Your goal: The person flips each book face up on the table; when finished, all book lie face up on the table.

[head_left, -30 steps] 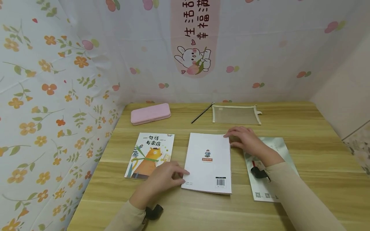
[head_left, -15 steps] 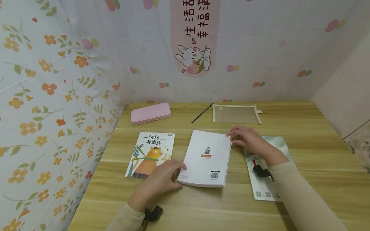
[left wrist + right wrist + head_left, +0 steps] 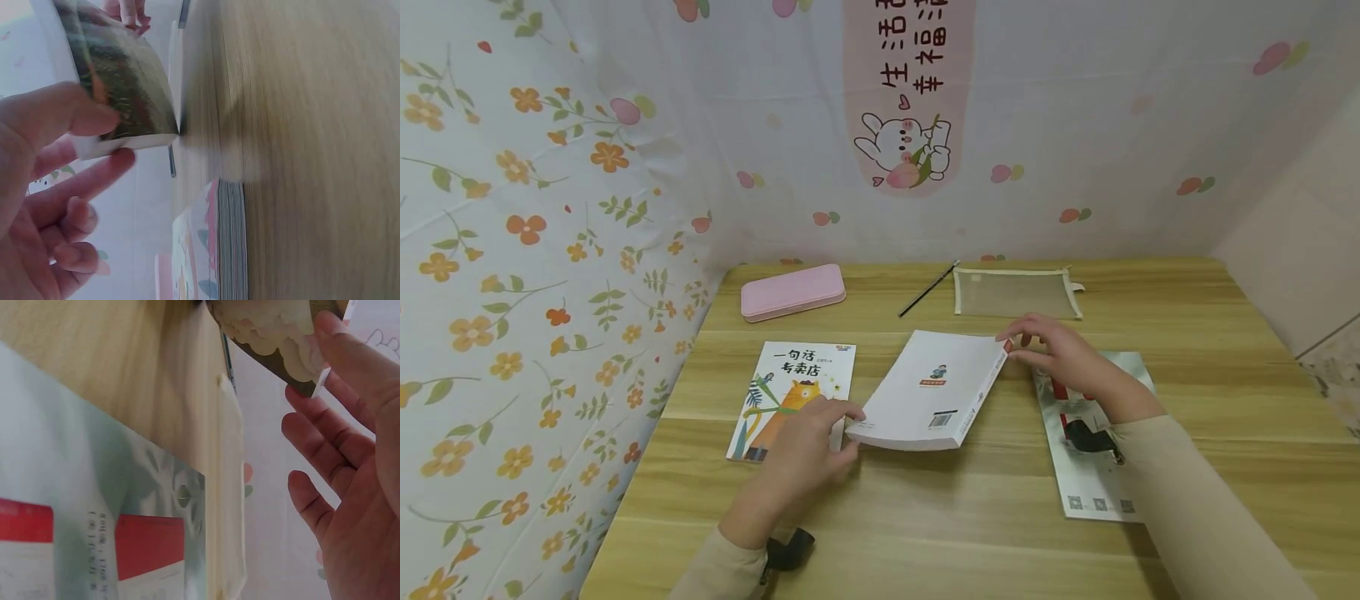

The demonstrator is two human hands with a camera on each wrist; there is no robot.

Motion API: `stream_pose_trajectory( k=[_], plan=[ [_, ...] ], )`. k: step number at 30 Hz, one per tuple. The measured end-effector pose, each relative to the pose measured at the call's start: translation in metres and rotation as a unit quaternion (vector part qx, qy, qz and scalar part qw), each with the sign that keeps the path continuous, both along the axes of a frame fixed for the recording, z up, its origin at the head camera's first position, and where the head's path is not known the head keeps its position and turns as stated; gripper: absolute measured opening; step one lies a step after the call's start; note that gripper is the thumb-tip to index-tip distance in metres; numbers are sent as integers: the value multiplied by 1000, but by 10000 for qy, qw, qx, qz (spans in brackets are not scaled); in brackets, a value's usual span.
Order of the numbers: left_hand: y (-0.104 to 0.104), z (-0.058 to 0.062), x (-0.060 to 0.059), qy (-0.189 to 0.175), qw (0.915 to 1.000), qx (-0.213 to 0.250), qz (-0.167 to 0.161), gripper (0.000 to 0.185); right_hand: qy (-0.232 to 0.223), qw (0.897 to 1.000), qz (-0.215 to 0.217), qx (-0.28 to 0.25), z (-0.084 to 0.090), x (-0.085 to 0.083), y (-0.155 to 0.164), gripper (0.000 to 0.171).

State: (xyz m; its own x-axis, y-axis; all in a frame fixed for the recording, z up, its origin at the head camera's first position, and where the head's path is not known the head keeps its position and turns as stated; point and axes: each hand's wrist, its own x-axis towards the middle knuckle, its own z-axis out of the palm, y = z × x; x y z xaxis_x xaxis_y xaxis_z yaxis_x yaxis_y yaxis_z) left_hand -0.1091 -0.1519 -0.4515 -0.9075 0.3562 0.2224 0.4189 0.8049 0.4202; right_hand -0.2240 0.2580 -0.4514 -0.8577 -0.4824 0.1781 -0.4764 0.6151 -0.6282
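Note:
A white paperback book [image 3: 925,392], its barcode side up and its spine toward the right, is held tilted above the table. My left hand [image 3: 808,442] pinches its near left corner, thumb below and fingers above in the head view. My right hand [image 3: 1063,354] grips the far right corner by the spine. In the left wrist view the book's dark picture underside [image 3: 119,75] faces the table. Just left of the book lies another book with an orange bear cover [image 3: 797,387], partly hidden by my left hand. A pale green book [image 3: 1093,467] lies under my right forearm.
A pink pencil case [image 3: 793,292] sits at the back left of the wooden table [image 3: 917,533]. A dark pencil [image 3: 928,289] and a beige mesh zip pouch [image 3: 1017,293] lie along the back. Patterned cloth [image 3: 760,108] hangs behind and to the left.
The white book has risen off the table and tilted, showing its spine on the right. Both hands have lifted with it, the left shifting slightly left and up, the right moving rightward.

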Motion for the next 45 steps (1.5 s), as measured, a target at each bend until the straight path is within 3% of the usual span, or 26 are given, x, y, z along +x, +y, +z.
stream_pose_trajectory(
  k=[4, 9, 17, 21, 25, 30, 37, 45],
  plan=[
    [-3, 1, -3, 606, 9973, 390, 141, 29, -47, 9996, -202, -189, 1, 0, 3, 20],
    [-4, 0, -6, 1221, 9880, 935, 145, 25, 230, 9987, -329, -310, -1, 1, 3, 21],
    [-3, -1, -9, 1441, 9746, 1709, 123, 24, 280, 9960, -442, -730, -1, 3, 3, 23],
    [-2, 0, -13, 1760, 9604, 2158, -1, 24, 89, 9920, -602, -1104, 3, 6, 2, 20],
    [1, 5, -15, 2246, 9402, 2560, -45, 24, -39, 9869, -700, -1451, 8, 9, 0, 19],
    [3, 12, -14, 2358, 9240, 3009, 73, 26, 52, 9843, -780, -1580, 11, 11, -1, 17],
    [4, 14, -14, 2077, 9266, 3129, 178, 30, 222, 9816, -707, -1760, 11, 9, -3, 17],
    [4, 5, -18, 2041, 9375, 2792, -395, 32, -74, 9809, -913, -1716, 9, 8, -5, 17]
  ],
)
